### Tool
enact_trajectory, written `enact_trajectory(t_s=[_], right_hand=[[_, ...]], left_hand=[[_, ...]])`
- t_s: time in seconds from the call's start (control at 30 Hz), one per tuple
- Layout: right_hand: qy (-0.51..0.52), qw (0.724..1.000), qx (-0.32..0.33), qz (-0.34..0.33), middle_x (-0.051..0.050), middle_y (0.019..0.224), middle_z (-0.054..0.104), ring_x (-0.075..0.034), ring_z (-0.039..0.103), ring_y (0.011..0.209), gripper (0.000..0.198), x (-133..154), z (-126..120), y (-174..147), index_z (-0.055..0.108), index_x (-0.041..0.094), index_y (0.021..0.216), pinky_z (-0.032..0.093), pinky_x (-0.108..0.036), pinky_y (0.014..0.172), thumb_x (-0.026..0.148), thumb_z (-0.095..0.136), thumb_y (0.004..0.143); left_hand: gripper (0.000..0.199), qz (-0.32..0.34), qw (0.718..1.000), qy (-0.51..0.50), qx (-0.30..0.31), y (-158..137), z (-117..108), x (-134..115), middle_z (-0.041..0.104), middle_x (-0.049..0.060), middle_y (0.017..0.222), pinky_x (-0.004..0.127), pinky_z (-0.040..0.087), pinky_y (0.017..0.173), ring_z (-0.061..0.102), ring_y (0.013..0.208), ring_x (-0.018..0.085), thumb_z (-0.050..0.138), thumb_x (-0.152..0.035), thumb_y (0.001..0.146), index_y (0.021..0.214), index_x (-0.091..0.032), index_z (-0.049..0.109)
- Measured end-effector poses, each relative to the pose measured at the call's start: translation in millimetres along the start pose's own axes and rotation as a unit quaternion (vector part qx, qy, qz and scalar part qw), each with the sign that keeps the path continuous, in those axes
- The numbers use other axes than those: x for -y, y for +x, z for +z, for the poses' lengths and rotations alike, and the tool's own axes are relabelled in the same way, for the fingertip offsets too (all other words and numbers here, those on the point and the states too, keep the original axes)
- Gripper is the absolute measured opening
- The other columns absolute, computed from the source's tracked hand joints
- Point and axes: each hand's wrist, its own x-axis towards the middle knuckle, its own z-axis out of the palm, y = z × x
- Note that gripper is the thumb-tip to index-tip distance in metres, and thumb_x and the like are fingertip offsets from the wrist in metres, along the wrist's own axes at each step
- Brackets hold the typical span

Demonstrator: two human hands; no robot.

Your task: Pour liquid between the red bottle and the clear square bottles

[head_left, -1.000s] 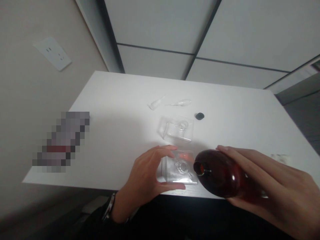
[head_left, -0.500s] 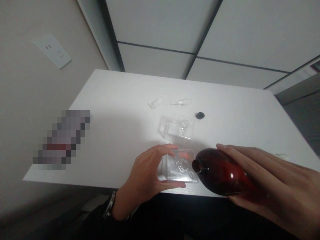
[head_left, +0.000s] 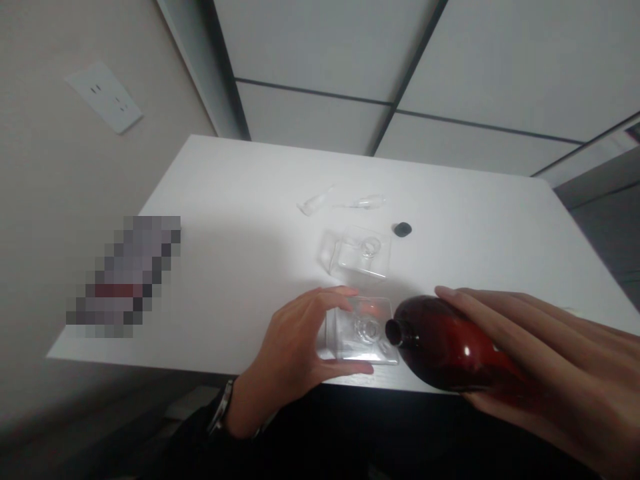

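right hand [head_left: 545, 367] grasps tilted red-brown bottle [head_left: 450, 347], mouth [head_left: 394, 332] at 3 o'clock of round opening [head_left: 370, 330] in clear container [head_left: 363, 348]. left hand [head_left: 295, 347] clasps container from 9 o'clock. for apparent pour, brace container, center mouth over opening, tip gradually.

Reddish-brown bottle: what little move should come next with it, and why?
I'd probably ease the reddish-brown bottle slightly left, bringing its mouth over the round neck of the clear container: the right hand holds it tilted with that mouth just beside the neck, and the left hand is around the container.
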Motion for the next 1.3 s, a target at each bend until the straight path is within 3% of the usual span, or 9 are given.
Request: enact_trajectory(t_s=[0.5, 0.8, 1.3], right_hand=[[-0.002, 1.000, -0.001, -0.006, -0.005, 0.140, 0.071, -0.032, 0.078, 0.104, 0.064, -2.5, -1.7, 1.1, 0.040, 0.032, 0.165, 0.067, -0.043, 0.070, 0.047, 0.048, 0.103], [-0.012, 1.000, 0.018, 0.002, -0.006, 0.137, 0.073, -0.033, 0.078, 0.101, 0.066, -0.4, -6.2, 3.4, 0.029, 0.036, 0.169, 0.067, -0.045, 0.065, 0.046, 0.041, 0.105], [-0.036, 0.999, 0.029, -0.006, -0.010, 0.141, 0.068, -0.033, 0.075, 0.111, 0.069, -7.1, -7.1, -3.9, 0.024, 0.034, 0.171, 0.065, -0.047, 0.076, 0.046, 0.044, 0.105]], left_hand=[[0.075, -0.008, 1.000, 0.005, 0.004, 1.4, 0.1, -1.8, 0.078, 0.004, 0.129, 0.035, 0.060, 0.105, 0.076, 0.118, 0.023, 0.101, -0.042, 0.064, 0.118, -0.027, 0.051], [0.076, -0.013, 1.000, 0.009, 0.003, 1.5, 0.2, -2.0, 0.077, 0.004, 0.131, 0.036, 0.062, 0.102, 0.077, 0.117, 0.024, 0.101, -0.043, 0.063, 0.118, -0.028, 0.051], [0.075, -0.011, 1.000, 0.001, 0.009, 0.2, 0.6, 1.1, 0.077, 0.005, 0.131, 0.038, 0.061, 0.103, 0.076, 0.118, 0.025, 0.101, -0.043, 0.065, 0.118, -0.027, 0.050]])
